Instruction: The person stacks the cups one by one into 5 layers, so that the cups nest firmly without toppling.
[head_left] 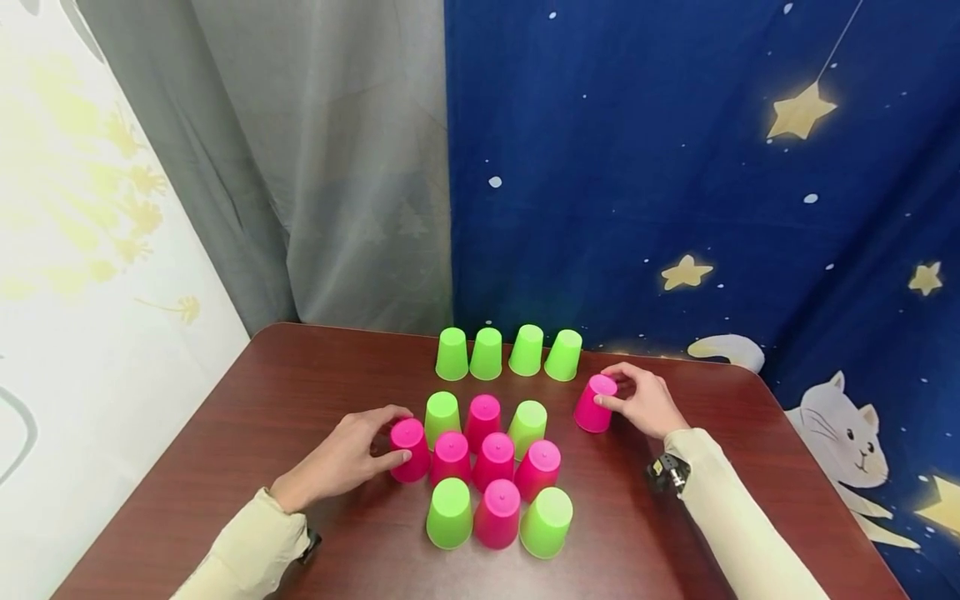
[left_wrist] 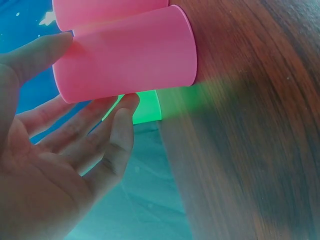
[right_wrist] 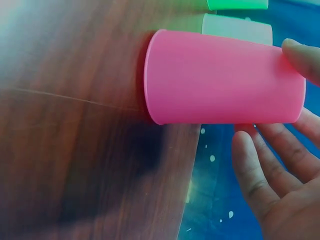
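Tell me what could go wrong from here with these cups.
The left hand holds the leftmost pink cup close beside another pink cup; a sideways nudge might shift or tip that neighbour. The right hand holds the rightmost pink cup near the rightmost back green cup, which stands near the far edge of the table, so a careless swing could knock it over.

Reddish-brown wood-grain table [head_left: 322, 367]. Behind: gray curtain [head_left: 367, 208], left; navy curtain [head_left: 600, 225], right, printed with yellow stars [head_left: 801, 112], white cat [head_left: 840, 429]. Far left: white panel [head_left: 67, 333], yellow floral print [head_left: 105, 217].
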